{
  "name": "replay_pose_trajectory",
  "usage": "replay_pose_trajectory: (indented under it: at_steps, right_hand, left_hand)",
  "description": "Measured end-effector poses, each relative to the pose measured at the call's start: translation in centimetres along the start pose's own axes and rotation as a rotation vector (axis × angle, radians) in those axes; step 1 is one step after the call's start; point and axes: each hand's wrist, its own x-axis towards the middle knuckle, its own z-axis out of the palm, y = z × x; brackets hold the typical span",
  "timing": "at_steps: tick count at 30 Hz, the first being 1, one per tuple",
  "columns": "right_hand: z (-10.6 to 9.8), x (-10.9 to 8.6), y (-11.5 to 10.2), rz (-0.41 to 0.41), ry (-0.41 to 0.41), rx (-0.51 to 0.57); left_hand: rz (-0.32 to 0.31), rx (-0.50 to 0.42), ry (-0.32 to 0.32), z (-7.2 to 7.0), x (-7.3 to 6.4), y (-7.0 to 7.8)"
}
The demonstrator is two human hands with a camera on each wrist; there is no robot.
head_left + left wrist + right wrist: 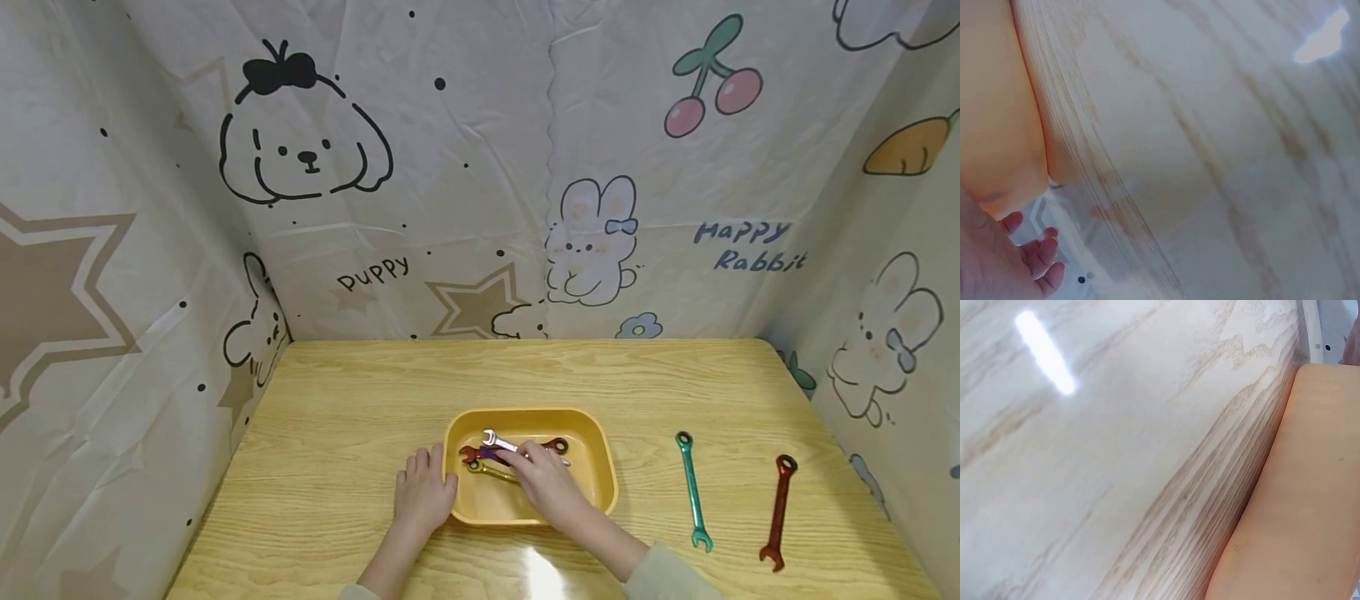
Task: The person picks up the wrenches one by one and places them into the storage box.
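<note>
A yellow plastic tray sits on the table with several wrenches inside. Among them are a silver wrench, a dark red wrench and a yellow-green wrench. My right hand reaches over the front rim into the tray, thumb and fingertips together at a purple wrench, most of which the hand hides. Against the tray's left wall rests my left hand, its thumb at the rim and its fingers pointing away from me. The left wrist view shows its fingertips beyond the tray.
Right of the tray, a teal wrench and a red wrench lie apart on the wood-grain table. Patterned cloth hangs along the back and both sides. The right wrist view shows mostly tabletop and the tray's outer wall.
</note>
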Motion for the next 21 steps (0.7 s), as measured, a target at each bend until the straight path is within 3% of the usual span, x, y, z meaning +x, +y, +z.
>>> replay_pose_trajectory:
  at_steps: [11, 21]
  right_hand:
    - [0.27, -0.01, 0.30, -0.010, -0.045, 0.010]
    - [0.42, -0.05, 0.80, -0.013, -0.146, 0.017]
  left_hand:
    - [-0.008, 0.002, -0.008, -0.15, 0.03, 0.07]
    - [-0.007, -0.002, -0.009, -0.18, 0.00, 0.11]
